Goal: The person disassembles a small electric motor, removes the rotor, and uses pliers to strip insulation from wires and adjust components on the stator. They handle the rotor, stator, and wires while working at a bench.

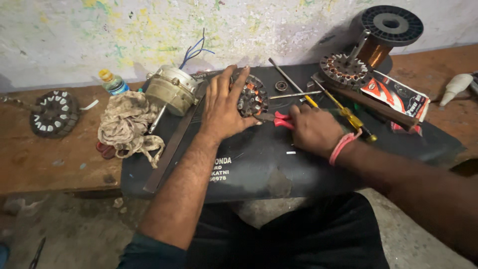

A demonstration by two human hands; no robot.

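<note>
Where hands (269, 117) cover: stator (253, 97) half-hidden.

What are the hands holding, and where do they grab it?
The left hand holds the round motor core by its rim. The right hand holds the pliers by their red handles.
</note>
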